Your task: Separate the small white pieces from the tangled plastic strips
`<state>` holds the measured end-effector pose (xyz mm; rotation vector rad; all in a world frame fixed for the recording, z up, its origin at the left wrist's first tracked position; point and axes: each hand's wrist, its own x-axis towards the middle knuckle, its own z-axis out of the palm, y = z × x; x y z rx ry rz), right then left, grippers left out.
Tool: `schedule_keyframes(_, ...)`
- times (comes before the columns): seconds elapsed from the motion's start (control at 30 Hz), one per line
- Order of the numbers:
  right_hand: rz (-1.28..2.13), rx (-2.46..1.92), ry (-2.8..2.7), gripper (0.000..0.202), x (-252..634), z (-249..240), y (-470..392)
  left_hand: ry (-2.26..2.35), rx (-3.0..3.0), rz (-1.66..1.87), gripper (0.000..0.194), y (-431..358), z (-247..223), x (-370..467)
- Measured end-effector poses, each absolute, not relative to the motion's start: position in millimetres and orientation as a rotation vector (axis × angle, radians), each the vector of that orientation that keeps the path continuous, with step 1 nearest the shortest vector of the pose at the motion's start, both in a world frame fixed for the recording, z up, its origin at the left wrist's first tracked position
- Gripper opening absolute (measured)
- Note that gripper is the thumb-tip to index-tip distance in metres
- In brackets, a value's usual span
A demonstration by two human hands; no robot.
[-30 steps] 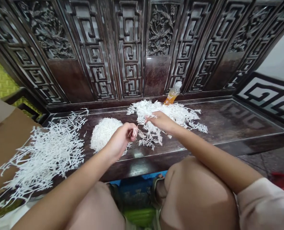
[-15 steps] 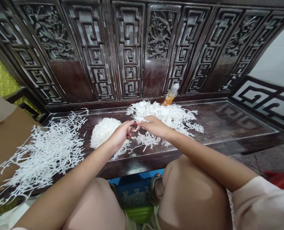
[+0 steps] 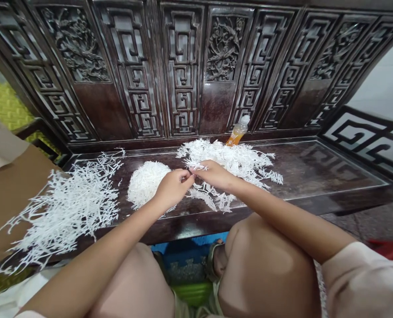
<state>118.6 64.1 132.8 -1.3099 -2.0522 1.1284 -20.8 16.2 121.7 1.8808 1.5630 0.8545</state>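
Your left hand (image 3: 172,189) and right hand (image 3: 214,174) are meeting fingertip to fingertip, both pinching one white branched plastic sprig (image 3: 207,195) hanging just over the table (image 3: 315,170), between two white heaps.

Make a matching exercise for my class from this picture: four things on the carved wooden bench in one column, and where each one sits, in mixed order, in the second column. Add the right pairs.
Things
1. round heap of small white pieces
2. orange drink bottle
3. spread of bare white branching strips
4. white branched piece

Places
A. at the left end of the bench
B. leaning against the carved backrest
C. under the left hand and right hand, near the front edge
D. just left of the left hand

Pairs: 1-D, 2-B, 3-A, 4-C
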Motion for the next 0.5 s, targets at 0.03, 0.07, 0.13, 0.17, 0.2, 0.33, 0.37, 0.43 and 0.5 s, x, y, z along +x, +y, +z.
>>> schedule_keyframes(0.03,1.133,-1.290,-2.062,0.029,118.4,131.7,64.9,1.598,1.887,0.835,0.026,16.6,121.2,-20.5)
schedule_keyframes(0.07,1.135,-1.274,-2.072,0.029,118.4,130.7,65.8,1.620,1.876,0.808,0.025,17.3,120.6,-20.2)
schedule_keyframes(0.13,1.111,-1.255,-2.086,0.029,118.6,129.7,67.2,1.614,1.815,0.767,0.023,19.5,119.0,-19.8)
schedule_keyframes(0.17,1.092,-1.244,-2.095,0.028,118.8,129.8,67.7,1.593,1.777,0.764,0.022,20.8,118.3,-19.7)
schedule_keyframes(0.2,1.074,-1.228,-2.101,0.028,119.1,130.2,68.0,1.562,1.742,0.769,0.022,22.1,117.6,-19.4)
schedule_keyframes(0.33,1.050,-1.192,-2.102,0.028,121.1,133.3,68.4,1.476,1.629,0.800,0.030,26.0,116.5,-17.9)
schedule_keyframes(0.37,1.052,-1.194,-2.092,0.029,121.7,133.8,68.6,1.471,1.610,0.813,0.034,26.6,116.7,-17.5)
schedule_keyframes(0.43,1.075,-1.207,-2.052,0.030,122.8,134.0,69.2,1.476,1.602,0.845,0.039,27.8,117.3,-16.8)
schedule_keyframes(0.5,1.125,-1.233,-1.984,0.031,123.4,133.6,69.8,1.469,1.631,0.877,0.038,29.1,117.7,-16.4)
